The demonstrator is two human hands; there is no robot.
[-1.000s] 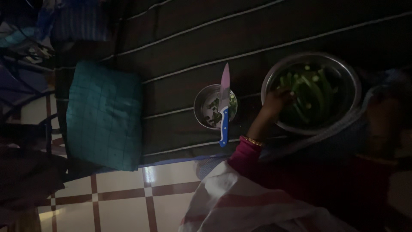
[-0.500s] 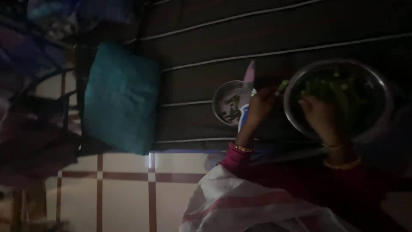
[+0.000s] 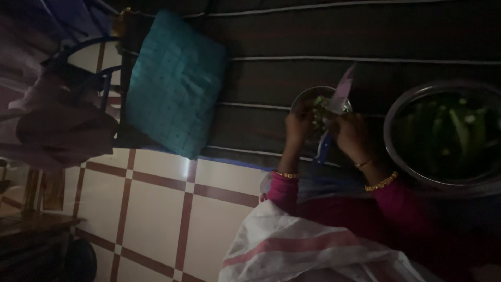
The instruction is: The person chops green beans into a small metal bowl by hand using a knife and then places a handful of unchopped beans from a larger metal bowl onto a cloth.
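My left hand and my right hand meet over a small steel bowl on a dark striped mat. Together they pinch a green vegetable piece just above the bowl. A knife with a pale blade and a blue handle lies across the bowl between my hands, blade pointing away. My right fingers touch it, but the dim light hides whether they grip it. To the right stands a large steel bowl with several long green vegetables. Both wrists carry gold bangles and pink sleeves.
A teal cushion lies on the mat's left end. Left of it stands a blue metal frame with cloth heaped on it. Cream floor tiles with brown lines run below the mat. A white cloth with a pink stripe covers my lap.
My left hand left the large bowl and moved to the small one. My right hand reached into the large bowl, then joined the left over the small bowl. The view swung right.
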